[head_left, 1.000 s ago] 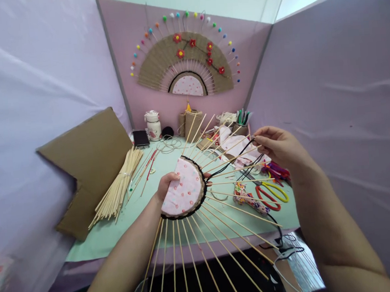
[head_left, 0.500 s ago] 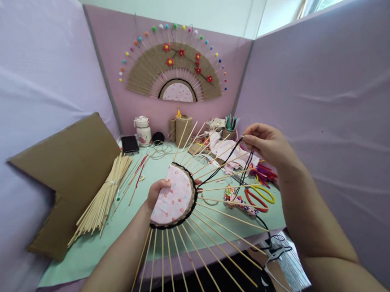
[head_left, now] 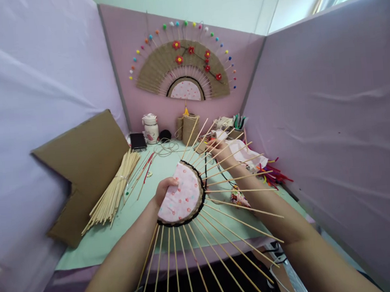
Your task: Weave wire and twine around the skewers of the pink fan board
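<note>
Fan frame [head_left: 184, 196]: sat above the worktop [head_left: 79, 259], straight edge facing left, sticks [head_left: 229, 260] splayed right and down.
Left grip [head_left: 165, 190]: clasped the half-disc, thumb on the pink face.
Black cord [head_left: 206, 170]: rose near-upright from the rim's right side.
Right grip [head_left: 219, 150]: pinched the cord's top, among upper sticks; the nearer hand to it.

I find the fan frame [head_left: 180, 196] in my left hand [head_left: 164, 189], above the table [head_left: 164, 164]; my right hand [head_left: 220, 152] is behind its sticks. Left, the stick bundle [head_left: 112, 188] lies beside the cardboard [head_left: 84, 161]. Rearward, the jar [head_left: 151, 130] stands left of the twine spools [head_left: 191, 129], below the hung fan [head_left: 158, 68].
</note>
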### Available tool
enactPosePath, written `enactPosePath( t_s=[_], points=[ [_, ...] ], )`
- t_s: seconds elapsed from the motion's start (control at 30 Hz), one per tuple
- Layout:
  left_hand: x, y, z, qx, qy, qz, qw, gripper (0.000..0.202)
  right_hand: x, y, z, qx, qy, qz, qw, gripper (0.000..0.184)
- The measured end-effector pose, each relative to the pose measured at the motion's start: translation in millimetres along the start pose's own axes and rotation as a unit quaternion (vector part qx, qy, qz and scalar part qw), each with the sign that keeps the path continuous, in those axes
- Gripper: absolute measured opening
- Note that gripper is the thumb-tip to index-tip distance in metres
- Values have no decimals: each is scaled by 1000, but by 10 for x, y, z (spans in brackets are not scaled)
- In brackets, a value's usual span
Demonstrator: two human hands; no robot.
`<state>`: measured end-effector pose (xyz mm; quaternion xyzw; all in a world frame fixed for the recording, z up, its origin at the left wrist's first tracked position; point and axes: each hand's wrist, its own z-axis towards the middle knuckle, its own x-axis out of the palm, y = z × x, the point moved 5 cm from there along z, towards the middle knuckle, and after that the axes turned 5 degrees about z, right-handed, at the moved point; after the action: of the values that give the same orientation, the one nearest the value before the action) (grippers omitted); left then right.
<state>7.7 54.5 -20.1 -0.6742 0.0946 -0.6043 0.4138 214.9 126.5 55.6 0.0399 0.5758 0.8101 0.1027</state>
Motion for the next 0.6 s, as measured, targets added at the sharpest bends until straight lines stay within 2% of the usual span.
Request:
enactPosePath(
  t_s=[0.13, 0.23, 0.4, 0.6],
  points=[
    [44, 37, 11, -21, 25, -22, 999, 65, 376, -189, 113, -7, 8, 10, 1000, 25],
    [132, 77, 40, -36, 50, -42, 997, 65, 526, -228, 159, -19, 8, 17, 1000, 22],
    [222, 102, 59, -52, 78, -62, 994, 63, 579, -191, 212, -38, 5, 29, 999, 21],
    [123, 110, 40, -52, 65, -45, 995, 69, 520, -239, 279, -28, 35, 37, 998, 24]
  ],
)
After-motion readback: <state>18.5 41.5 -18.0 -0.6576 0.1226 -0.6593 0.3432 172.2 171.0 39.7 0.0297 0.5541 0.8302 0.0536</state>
